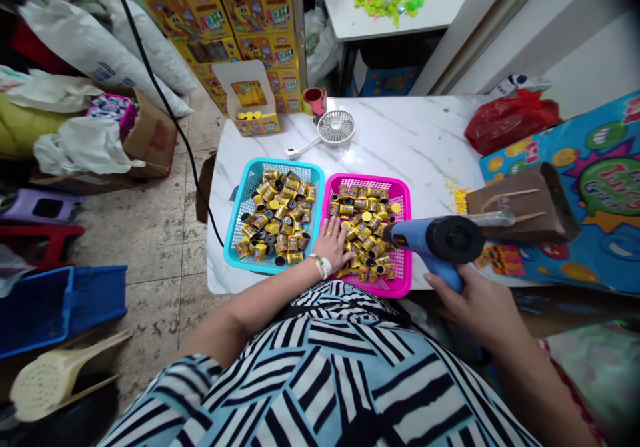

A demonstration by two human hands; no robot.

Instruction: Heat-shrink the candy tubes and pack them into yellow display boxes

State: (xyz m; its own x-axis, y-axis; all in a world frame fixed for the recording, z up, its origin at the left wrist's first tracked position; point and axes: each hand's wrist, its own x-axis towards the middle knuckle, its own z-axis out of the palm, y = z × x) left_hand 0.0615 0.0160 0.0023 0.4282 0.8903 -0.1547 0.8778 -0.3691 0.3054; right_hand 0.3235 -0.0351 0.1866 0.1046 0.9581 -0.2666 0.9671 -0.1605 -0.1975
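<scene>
My right hand (465, 297) is wrapped round the handle of a blue heat gun (423, 239). The gun's dark nozzle points left, over a pink basket (407, 234) of small yellow wrapped cups (367, 234), some showing dark ends and a few with round yellow lids. On the left side of that basket my left hand (333, 244) lies flat on the cups, palm down, fingers apart, grasping nothing. A turquoise basket (227, 234) with more of the same cups stands directly to the left, beside the pink one.
Behind the baskets stand a small white fan (336, 128), a tape dispenser (315, 102) and an opened yellow carton (255, 124). On the right are a brown container (523, 204), a red bag (513, 120) and a blue printed box (595, 187). A black cable (165, 94) hangs at the left.
</scene>
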